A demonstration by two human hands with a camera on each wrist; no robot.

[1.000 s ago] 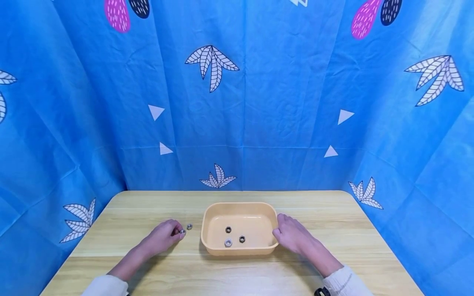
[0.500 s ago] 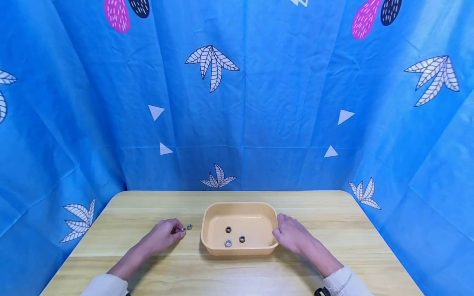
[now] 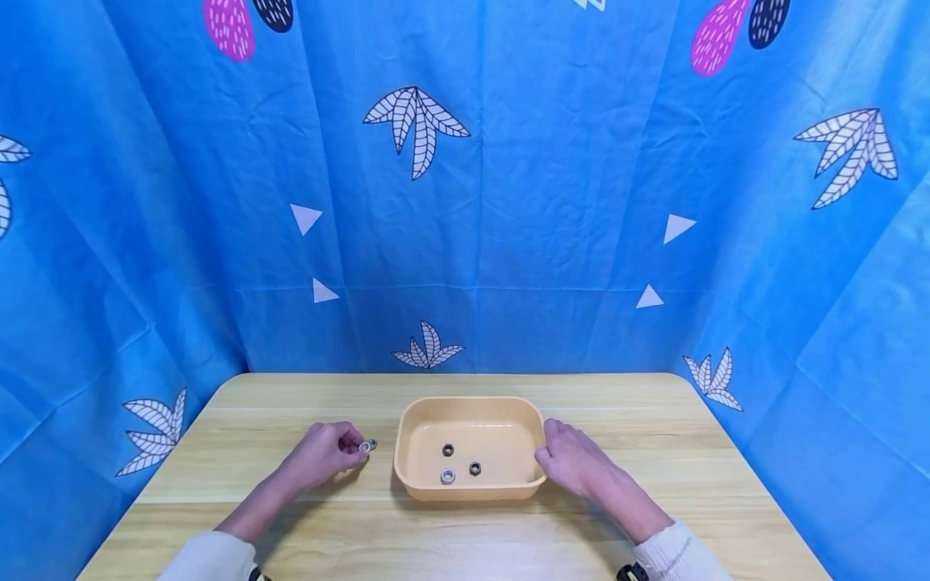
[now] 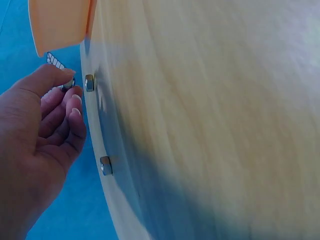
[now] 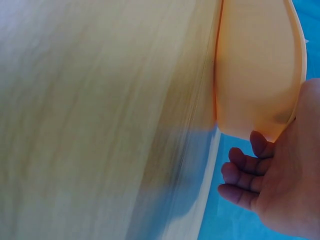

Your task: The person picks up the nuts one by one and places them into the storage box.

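My left hand pinches a small metal nut between thumb and fingertips, left of a peach-coloured plastic tray. In the left wrist view a second nut lies on the table close to the fingertips. A third nut lies farther back there, hidden behind the hand in the head view. My right hand grips the tray's right end at its rim; in the right wrist view its fingers curl below the tray wall.
Inside the tray lie two dark nuts, one at the back and one nearer the front, plus a larger silver nut. The wooden table ends at a blue patterned curtain behind and on both sides.
My left hand has moved slightly right and away from me with the pinched nut, which now overlaps the nut beside it in the head view. The right hand and tray stay put.
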